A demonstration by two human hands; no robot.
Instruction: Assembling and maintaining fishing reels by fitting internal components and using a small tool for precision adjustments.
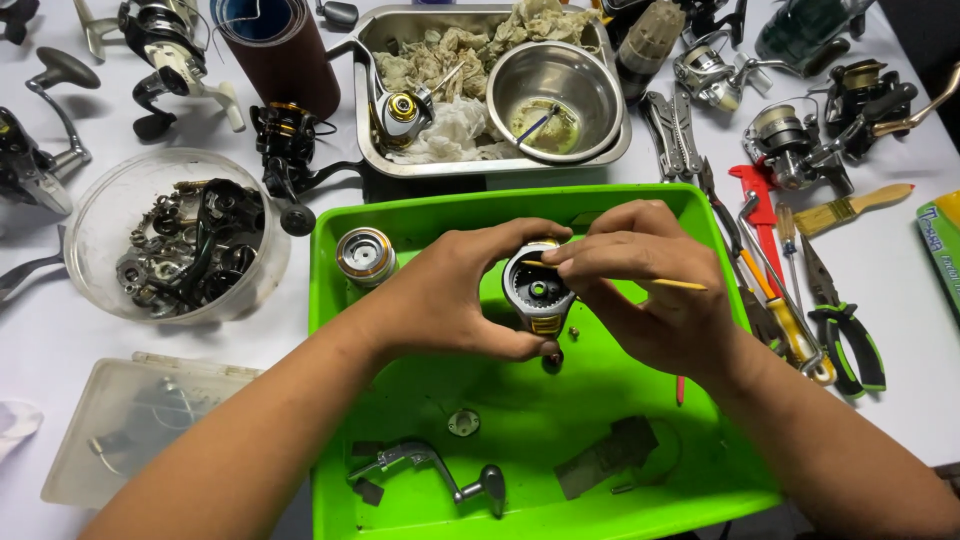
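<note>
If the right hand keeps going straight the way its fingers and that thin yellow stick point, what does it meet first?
The right hand points left, its thin yellow stick already laid over the reel body that the left hand holds. So the reel body comes first, then probably the left hand's fingers behind it; depth is hard to judge.

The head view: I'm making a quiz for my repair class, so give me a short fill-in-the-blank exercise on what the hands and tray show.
1. The left hand grips a fishing reel body above a tray coloured ____.
2. The right hand holds a thin yellow ____ to the reel body.
3. The loose crank handle lies in the tray's ____ left corner.
4. The clear bowl of dark parts sits to the ____ of the tray.

Missing words: green; stick; near; left
</note>
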